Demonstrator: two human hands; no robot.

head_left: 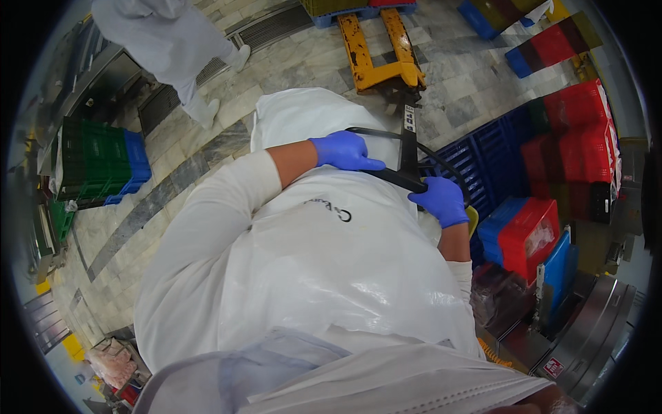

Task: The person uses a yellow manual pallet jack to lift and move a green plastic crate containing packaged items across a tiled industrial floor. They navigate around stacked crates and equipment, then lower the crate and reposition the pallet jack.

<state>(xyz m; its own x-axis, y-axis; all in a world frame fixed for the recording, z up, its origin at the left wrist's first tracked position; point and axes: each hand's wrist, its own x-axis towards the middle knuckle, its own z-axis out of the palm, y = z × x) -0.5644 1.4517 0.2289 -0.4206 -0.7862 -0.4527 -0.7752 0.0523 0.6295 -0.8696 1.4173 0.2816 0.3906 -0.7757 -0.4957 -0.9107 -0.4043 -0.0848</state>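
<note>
Before my white apron stands a pallet jack with worn yellow forks (379, 74) and a black handle (394, 179). My left hand (341, 150), in a blue glove, is closed at the left side of the handle, its index finger laid along the bar. My right hand (443, 201), gloved the same way, closes round the right end of that bar; some of its fingers are hidden. The handle's upright shaft (409, 141) leads from between my hands away to the forks, which point ahead, toward a blue pallet (329, 18).
Dark blue pallets (476, 165) and stacked red crates (576, 131) stand on the right, with a red-and-blue crate (524, 231) nearer. Green and blue crates (103, 162) are at left. A person in white (165, 45) stands far left on the tiled floor (276, 65), beside drain grates.
</note>
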